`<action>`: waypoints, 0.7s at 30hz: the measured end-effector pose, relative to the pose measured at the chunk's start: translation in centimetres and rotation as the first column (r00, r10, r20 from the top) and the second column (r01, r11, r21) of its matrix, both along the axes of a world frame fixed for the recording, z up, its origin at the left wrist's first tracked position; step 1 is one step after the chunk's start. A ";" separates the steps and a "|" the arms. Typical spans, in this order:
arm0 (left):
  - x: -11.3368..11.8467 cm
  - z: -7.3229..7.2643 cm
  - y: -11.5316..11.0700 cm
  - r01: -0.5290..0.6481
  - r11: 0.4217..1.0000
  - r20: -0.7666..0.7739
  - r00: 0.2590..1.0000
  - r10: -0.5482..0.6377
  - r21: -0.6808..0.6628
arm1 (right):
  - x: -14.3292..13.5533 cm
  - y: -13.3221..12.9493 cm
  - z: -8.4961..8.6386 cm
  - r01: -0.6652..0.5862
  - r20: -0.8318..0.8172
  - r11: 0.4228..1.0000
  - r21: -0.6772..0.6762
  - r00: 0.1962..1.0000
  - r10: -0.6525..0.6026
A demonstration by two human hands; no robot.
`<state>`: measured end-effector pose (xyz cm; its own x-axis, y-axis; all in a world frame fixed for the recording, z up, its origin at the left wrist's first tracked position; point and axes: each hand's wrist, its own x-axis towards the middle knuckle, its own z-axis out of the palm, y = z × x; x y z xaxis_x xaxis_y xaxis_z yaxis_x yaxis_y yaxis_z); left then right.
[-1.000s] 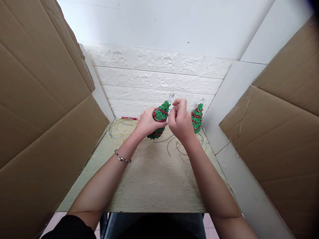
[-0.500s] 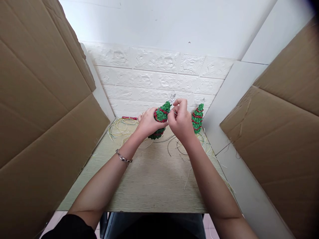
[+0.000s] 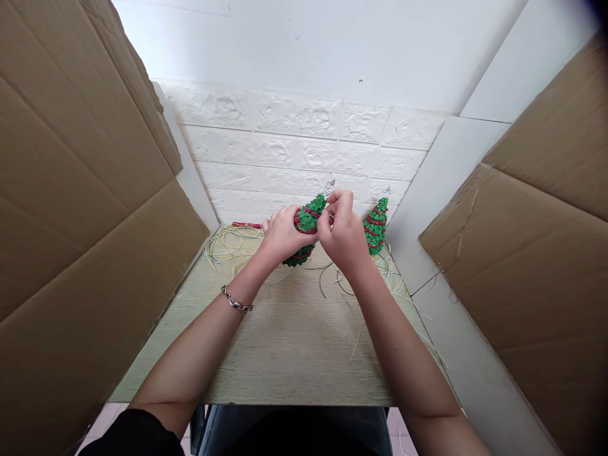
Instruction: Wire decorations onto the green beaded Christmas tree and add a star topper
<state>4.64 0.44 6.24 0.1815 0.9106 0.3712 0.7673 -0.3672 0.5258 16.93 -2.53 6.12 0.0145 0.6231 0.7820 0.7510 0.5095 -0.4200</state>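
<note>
A small green Christmas tree [image 3: 308, 220] with red garland leans to the right above the table. My left hand [image 3: 285, 235] is wrapped round its middle. A clear star [image 3: 329, 186] tops this tree. Close against its upper right side is my right hand [image 3: 342, 231], thumb and forefinger drawn together in a pinch; what lies between the fingertips is too small to make out. Just right of that hand stands a second green Christmas tree [image 3: 375, 227], also with red garland and a star.
Loose pale cords [image 3: 228, 244] lie in a tangle at the table's back left, beside a red item [image 3: 247, 225]. More strings [image 3: 393, 278] and dark wires [image 3: 323, 282] are at right. Cardboard panels [image 3: 532, 253] and a white brick-pattern wall [image 3: 294, 120] enclose the table [image 3: 285, 354].
My right hand has shifted slightly to the left, nearer the held tree. A thin strand visible at its fingers before is now hard to see. My left hand keeps its hold.
</note>
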 end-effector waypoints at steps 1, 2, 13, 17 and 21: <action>0.0 0.1 -0.1 0.001 1.000 0.005 1.000 -0.001 -0.005 | 0.0 0.0 -0.1 -0.006 0.005 1.000 0.012 1.000 0.005; 0.0 0.1 -0.1 0.001 1.000 0.009 1.000 -0.001 -0.007 | 0.0 0.1 -0.1 -0.012 0.005 1.000 0.021 1.000 0.012; -0.6 -0.1 0.6 0.076 0.997 0.121 0.990 -0.075 -0.005 | 0.5 0.0 0.4 -0.025 -0.037 0.994 -0.103 0.999 0.022; -1.1 0.1 0.8 0.080 0.997 0.161 0.984 -0.076 -0.018 | 1.8 -0.5 1.1 -0.099 -0.001 0.962 -0.254 0.995 0.102; -1.5 0.4 1.0 0.004 1.000 0.142 0.990 -0.004 -0.001 | 3.4 -0.9 1.7 -0.259 -0.027 0.872 -0.415 0.962 0.273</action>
